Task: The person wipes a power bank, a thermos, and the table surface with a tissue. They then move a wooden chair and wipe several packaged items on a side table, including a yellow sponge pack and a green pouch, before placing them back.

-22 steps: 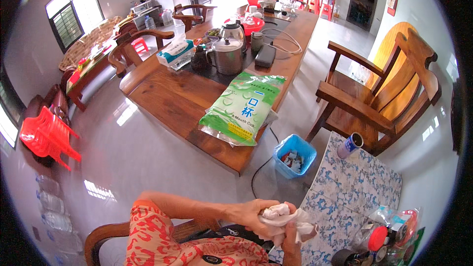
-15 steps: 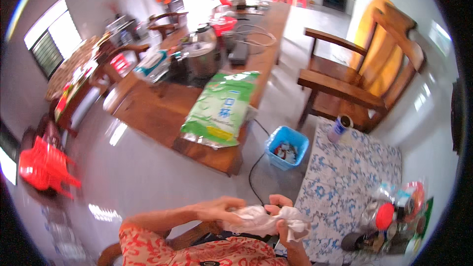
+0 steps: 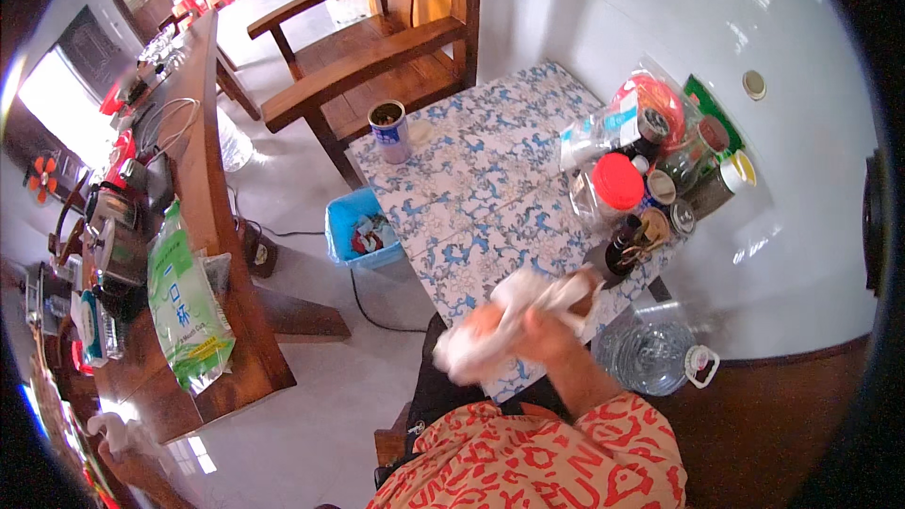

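Observation:
A crumpled white cloth is bunched in my right hand, over the near edge of a table with a blue-and-white floral top. Motion smears the cloth, and its folds hide part of my fingers. At the far lower left, my left hand is stretched out to the side beyond the wooden table, closed around another white, cloth-like piece. Just past the right hand, jars and bottles crowd the table, among them a clear jar with a red lid.
An open tin stands at the floral table's far left corner. Beside that table is a blue bin with rubbish inside. A green-and-white packet lies on the wooden table. A wooden armchair stands behind; a large clear bottle is below right.
The view has swung right, toward the floral table. Both hands were together on the white cloth; now they are far apart, the right over the table's edge and the left out to the side.

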Available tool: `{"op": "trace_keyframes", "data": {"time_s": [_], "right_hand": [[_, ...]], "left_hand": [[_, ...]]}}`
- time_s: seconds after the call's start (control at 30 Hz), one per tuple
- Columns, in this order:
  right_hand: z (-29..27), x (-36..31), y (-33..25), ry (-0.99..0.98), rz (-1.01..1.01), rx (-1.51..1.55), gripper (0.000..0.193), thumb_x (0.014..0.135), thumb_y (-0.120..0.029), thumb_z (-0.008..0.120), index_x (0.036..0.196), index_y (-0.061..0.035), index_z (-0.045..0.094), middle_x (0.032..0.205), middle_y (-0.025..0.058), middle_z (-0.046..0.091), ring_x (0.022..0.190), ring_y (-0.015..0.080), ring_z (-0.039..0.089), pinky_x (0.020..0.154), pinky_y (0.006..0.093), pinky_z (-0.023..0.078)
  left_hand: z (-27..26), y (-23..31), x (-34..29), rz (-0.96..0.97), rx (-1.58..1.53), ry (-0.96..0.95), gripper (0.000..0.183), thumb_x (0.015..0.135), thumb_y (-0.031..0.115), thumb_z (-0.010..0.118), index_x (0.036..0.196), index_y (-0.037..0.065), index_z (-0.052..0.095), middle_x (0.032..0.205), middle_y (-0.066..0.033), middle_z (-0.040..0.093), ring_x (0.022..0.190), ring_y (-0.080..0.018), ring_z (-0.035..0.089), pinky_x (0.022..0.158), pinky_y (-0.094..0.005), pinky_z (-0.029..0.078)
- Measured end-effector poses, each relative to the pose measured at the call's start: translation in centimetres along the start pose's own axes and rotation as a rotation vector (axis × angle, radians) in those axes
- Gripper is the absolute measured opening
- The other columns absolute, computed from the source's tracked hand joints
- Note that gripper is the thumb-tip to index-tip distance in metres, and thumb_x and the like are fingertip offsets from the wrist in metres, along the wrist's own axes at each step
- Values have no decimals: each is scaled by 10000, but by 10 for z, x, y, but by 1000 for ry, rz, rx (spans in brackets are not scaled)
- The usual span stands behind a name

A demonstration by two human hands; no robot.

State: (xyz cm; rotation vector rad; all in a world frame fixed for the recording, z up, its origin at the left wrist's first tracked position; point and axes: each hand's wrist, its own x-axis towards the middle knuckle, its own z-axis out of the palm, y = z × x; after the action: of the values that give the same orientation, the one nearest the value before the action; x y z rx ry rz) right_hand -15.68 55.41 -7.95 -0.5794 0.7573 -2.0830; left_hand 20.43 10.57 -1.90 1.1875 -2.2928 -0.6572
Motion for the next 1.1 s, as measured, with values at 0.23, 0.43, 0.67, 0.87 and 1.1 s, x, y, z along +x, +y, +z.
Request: {"op": "trace_keyframes", "data": {"time_s": [0.23, 0.43, 0.67, 0.87, 1.1], "right_hand": [[-81, 0, -16, 486, -352, -1487, 432, 858, -283, 629, 1162, 7, 527, 1081, 172, 561, 1012, 333, 571, 864, 410, 492], [-66, -25, -28, 165, 661, -1751, 756, 673, -406, 761, 1291, -66, 490, 1188, 160, 512, 1097, 317, 520, 933, 413, 429], [-91, 1, 32, 528, 140, -2096, 803, 697, -507, 720, 1353, -150, 425, 1377, 290, 231, 1245, 449, 308, 980, 560, 301], [-131, 7, 61, 505, -157, -2087, 285, 808, -179, 585, 1073, -76, 569, 1161, 149, 514, 1075, 336, 479, 905, 461, 377], [-102, -20, 71, 346, -367, -2006, 434, 833, -108, 522, 1262, -45, 512, 1251, 158, 501, 1182, 311, 459, 961, 436, 372]], "left_hand": [[-2, -85, 81, -39, 113, 63, 306, 754, 106, 755, 1038, 55, 654, 1017, -163, 589, 994, -227, 568, 841, -366, 493], [-18, -82, 70, -81, 394, 229, 333, 750, 108, 755, 1058, 54, 642, 1094, -171, 545, 1072, -249, 517, 890, -383, 469], [10, 71, 37, 549, 708, 807, 365, 745, 109, 755, 1082, 52, 628, 1183, -182, 492, 1163, -273, 458, 947, -402, 441], [134, 213, -36, 769, 403, 406, 421, 705, 73, 746, 1100, 60, 603, 1300, -170, 401, 1235, -328, 378, 1024, -439, 359], [285, 250, -76, 856, 7, -395, 477, 629, 69, 782, 1065, 75, 586, 1300, -175, 412, 1233, -361, 361, 1026, -470, 297]]}}
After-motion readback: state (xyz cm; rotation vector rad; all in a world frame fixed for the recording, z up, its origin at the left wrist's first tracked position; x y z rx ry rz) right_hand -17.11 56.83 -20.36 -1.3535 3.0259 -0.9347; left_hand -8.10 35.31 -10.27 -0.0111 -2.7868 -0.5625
